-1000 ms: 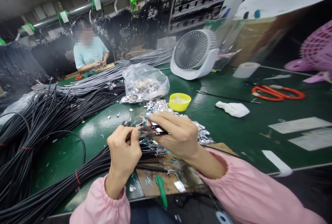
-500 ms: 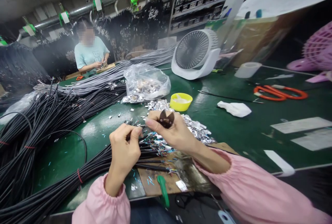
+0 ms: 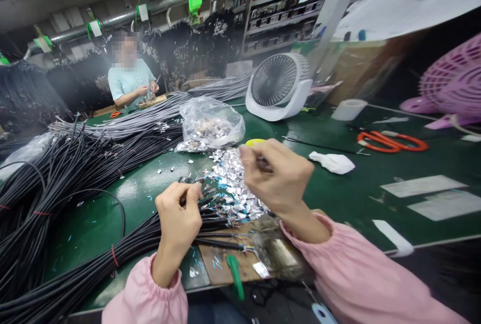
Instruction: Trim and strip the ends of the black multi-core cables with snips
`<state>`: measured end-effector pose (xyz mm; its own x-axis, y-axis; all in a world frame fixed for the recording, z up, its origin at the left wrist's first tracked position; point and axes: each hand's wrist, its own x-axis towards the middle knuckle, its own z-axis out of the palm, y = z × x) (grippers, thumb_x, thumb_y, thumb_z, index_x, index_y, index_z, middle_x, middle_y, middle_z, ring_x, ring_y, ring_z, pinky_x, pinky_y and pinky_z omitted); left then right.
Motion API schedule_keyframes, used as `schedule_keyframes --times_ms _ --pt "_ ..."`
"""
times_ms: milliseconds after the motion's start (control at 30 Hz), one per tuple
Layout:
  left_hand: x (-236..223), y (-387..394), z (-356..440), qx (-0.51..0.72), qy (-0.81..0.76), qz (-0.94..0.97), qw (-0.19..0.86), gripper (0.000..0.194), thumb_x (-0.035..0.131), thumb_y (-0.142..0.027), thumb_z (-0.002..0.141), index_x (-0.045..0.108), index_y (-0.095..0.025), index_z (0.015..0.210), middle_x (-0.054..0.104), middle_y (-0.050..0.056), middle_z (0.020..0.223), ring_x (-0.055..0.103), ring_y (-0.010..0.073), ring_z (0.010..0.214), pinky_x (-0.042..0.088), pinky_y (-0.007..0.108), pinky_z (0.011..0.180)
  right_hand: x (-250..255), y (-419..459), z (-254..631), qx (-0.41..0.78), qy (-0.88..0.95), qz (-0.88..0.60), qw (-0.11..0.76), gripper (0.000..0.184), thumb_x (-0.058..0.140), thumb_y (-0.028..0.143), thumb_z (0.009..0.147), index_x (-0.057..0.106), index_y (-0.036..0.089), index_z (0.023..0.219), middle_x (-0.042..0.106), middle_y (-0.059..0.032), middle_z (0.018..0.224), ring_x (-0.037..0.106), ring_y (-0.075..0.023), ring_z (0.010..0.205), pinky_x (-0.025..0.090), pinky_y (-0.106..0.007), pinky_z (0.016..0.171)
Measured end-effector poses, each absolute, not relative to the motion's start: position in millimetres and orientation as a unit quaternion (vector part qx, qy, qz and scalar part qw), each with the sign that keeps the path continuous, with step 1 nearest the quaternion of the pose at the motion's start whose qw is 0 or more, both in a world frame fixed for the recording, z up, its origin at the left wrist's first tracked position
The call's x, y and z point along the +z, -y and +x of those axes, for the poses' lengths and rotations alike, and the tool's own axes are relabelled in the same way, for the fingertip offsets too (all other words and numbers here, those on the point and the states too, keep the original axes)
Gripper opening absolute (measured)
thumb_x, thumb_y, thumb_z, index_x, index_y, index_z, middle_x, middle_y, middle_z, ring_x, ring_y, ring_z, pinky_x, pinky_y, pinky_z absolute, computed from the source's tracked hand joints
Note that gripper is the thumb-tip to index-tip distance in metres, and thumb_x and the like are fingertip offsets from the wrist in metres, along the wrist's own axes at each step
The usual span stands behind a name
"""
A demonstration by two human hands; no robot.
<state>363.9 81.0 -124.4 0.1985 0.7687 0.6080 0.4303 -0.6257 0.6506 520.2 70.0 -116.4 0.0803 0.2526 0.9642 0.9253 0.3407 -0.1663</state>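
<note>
My left hand [image 3: 178,214] is closed, thumb against forefinger, on a black cable whose end [image 3: 200,181] pokes out beside the thumb. Higher and to the right, my right hand [image 3: 278,179] is curled around a small dark tool, mostly hidden inside the fist; its kind cannot be made out now. Below my left hand lies a bundle of black cables [image 3: 143,244], with stripped ends showing coloured wires. A heap of silvery foil scraps [image 3: 233,181] lies between and beyond my hands.
A clear plastic bag of scraps [image 3: 212,126] and a white fan [image 3: 278,86] stand farther back. Orange-handled scissors [image 3: 393,141] and a crumpled white piece [image 3: 332,162] lie to the right. A green-handled tool [image 3: 235,276] rests at the front edge. A co-worker [image 3: 131,81] sits opposite.
My right hand has drawn away from my left hand, up and to the right, taking the dark tool with it. It now covers most of the yellow dish. My left hand has barely moved.
</note>
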Motion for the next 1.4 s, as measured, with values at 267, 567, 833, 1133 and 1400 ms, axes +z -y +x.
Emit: schedule_keyframes --times_ms 267,567,833,1133,1400 --pt "-126.3 -82.3 364.4 0.504 -0.372 0.767 0.136 0.023 0.053 -0.019 0.083 0.06 -0.016 0.061 0.053 -0.002 0.054 0.047 0.0087 0.05 0.034 0.021 0.05 -116.4 -70.5 504.0 0.053 0.719 -0.396 0.568 0.032 0.045 0.023 0.09 0.045 0.017 0.058 0.044 0.0018 0.053 0.041 -0.0093 0.048 0.032 -0.021 0.045" --pt "-127.3 -78.1 369.3 0.541 -0.36 0.755 0.09 0.015 0.059 -0.017 0.079 0.059 -0.015 0.064 0.054 -0.002 0.059 0.048 0.0086 0.054 0.036 0.019 0.051 -116.8 -68.7 508.2 -0.081 0.612 -0.477 0.626 0.03 0.051 0.023 0.084 0.046 0.017 0.055 0.044 0.0012 0.052 0.039 -0.0092 0.048 0.032 -0.023 0.048" --pt "-130.3 -85.8 362.3 0.537 -0.38 0.73 0.183 0.018 0.055 -0.022 0.08 0.059 -0.017 0.063 0.056 -0.002 0.058 0.051 0.0095 0.053 0.037 0.019 0.05 -114.7 -73.9 512.4 0.097 0.568 -0.459 0.676 0.015 0.061 0.027 0.077 0.066 0.014 0.082 0.068 -0.0045 0.07 0.059 -0.0127 0.053 0.047 -0.021 0.046" --pt "-127.7 -84.0 363.0 0.517 -0.381 0.744 0.185 0.021 0.055 -0.022 0.081 0.059 -0.017 0.061 0.055 -0.002 0.057 0.049 0.0093 0.052 0.036 0.019 0.049 -113.7 -67.0 509.0 0.244 0.575 -0.397 0.672 0.021 0.066 0.02 0.074 0.066 0.013 0.094 0.072 -0.0049 0.078 0.069 -0.0149 0.07 0.057 -0.02 0.065" --pt "-126.3 -84.7 363.6 0.517 -0.419 0.719 0.202 0.028 0.052 -0.028 0.082 0.06 -0.017 0.057 0.055 -0.002 0.052 0.049 0.0099 0.049 0.034 0.021 0.048 -117.6 -62.9 504.5 0.001 0.65 -0.405 0.643 0.021 0.058 0.004 0.074 0.065 0.015 0.09 0.071 -0.0031 0.076 0.066 -0.0115 0.062 0.054 -0.017 0.057"
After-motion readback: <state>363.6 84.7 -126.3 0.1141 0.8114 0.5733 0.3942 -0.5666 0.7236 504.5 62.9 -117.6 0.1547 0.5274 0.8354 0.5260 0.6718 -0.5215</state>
